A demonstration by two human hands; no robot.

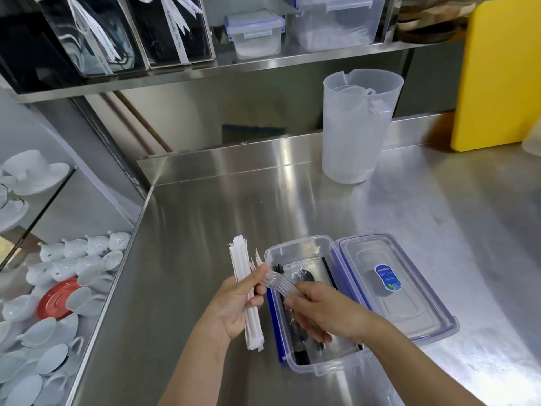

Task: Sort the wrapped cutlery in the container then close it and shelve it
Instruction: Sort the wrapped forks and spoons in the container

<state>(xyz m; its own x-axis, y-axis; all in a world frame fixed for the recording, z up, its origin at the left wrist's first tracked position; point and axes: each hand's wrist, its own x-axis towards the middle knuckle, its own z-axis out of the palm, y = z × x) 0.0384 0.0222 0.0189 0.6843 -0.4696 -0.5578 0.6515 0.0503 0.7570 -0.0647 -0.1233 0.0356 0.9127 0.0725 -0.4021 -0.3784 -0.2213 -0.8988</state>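
1. Holding a bundle of white paper-wrapped pieces (252,291) upright, the left hand (234,306) has fingers and thumb curled round its middle. I judge that it is kept to the left of the box so that the kinds do not mix while the box is worked in.
2. The right hand (328,313) pinches a small fan of clear plastic forks (278,284) by the handles, tines pointing toward the left hand, just above the left half of the open box. I cannot tell whether these forks are wrapped.
3. The clear clip-lock container (317,369) sits on the steel counter (190,259), with a blue latch flap folded out along its left side. Inside, black cutlery in clear film lies lengthwise, partly hidden under the right hand, so its count is unclear. A thin black strip runs along the right wall.
4. The lid (409,306) lies flat just right of the container, alongside its long wall, with a blue sticker (388,281) at its centre. It seems to be parked within reach for the closing, which is not yet done.
5. The steel shelf (292,64) above the back of the counter carries two closed clip-lock boxes, a small one (254,33) and a larger one (336,22), with whitish contents I cannot make out. That looks like the likely home for this container.
6. Nested translucent measuring jugs (360,124) and a yellow cutting board (503,71) stand at the back, well apart from the sorting.
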